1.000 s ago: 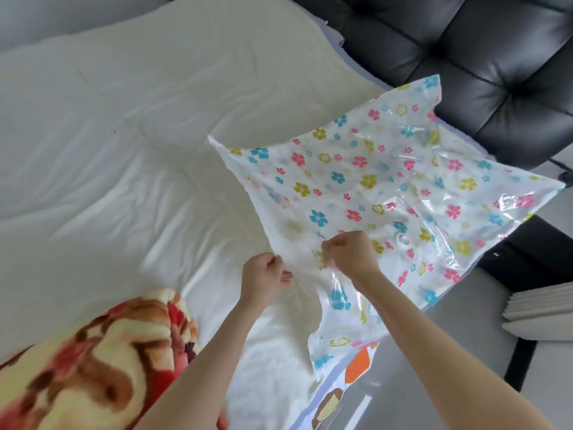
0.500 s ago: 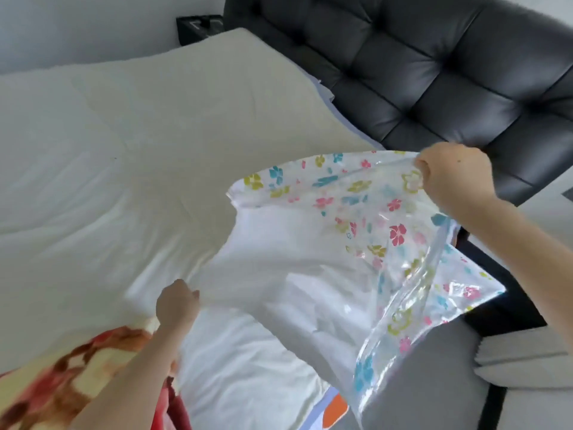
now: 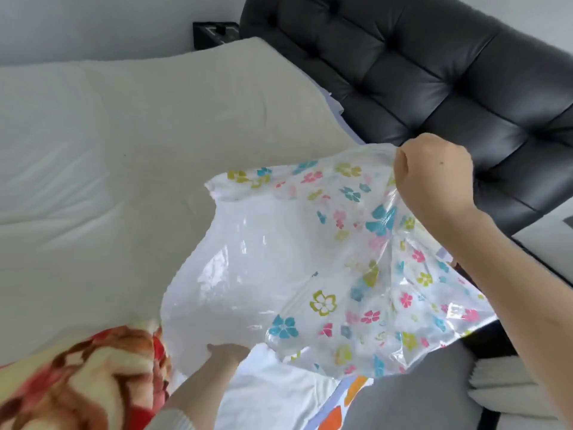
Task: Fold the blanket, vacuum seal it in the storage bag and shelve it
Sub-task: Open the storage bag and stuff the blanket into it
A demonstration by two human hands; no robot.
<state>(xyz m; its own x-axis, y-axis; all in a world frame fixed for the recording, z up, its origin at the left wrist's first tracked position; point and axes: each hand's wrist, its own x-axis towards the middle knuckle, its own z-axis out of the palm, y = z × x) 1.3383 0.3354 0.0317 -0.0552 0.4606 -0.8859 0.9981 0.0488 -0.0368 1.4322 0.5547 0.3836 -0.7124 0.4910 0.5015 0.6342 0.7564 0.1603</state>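
A clear plastic storage bag [image 3: 325, 274] printed with coloured flowers hangs spread in the air over the bed, its mouth pulled wide. My right hand [image 3: 434, 178] is raised at the upper right and grips the bag's top edge in a fist. My left hand [image 3: 228, 350] is low at the bottom centre, holding the bag's lower edge; most of its fingers are hidden behind the plastic. The folded blanket [image 3: 74, 377], red, cream and brown plush, lies at the bottom left on the bed, beside my left arm.
The bed is covered by a white quilt [image 3: 108, 181]. A black tufted headboard [image 3: 434, 72] runs along the upper right. A dark box [image 3: 215, 34] stands by the wall behind the bed. Grey floor [image 3: 412, 395] and a white ribbed object [image 3: 508, 386] lie at the bottom right.
My hands started close together at the bag's edge, then drew apart: the right rose to the upper right, the left dropped toward the bottom centre, and the bag's mouth opened wider.
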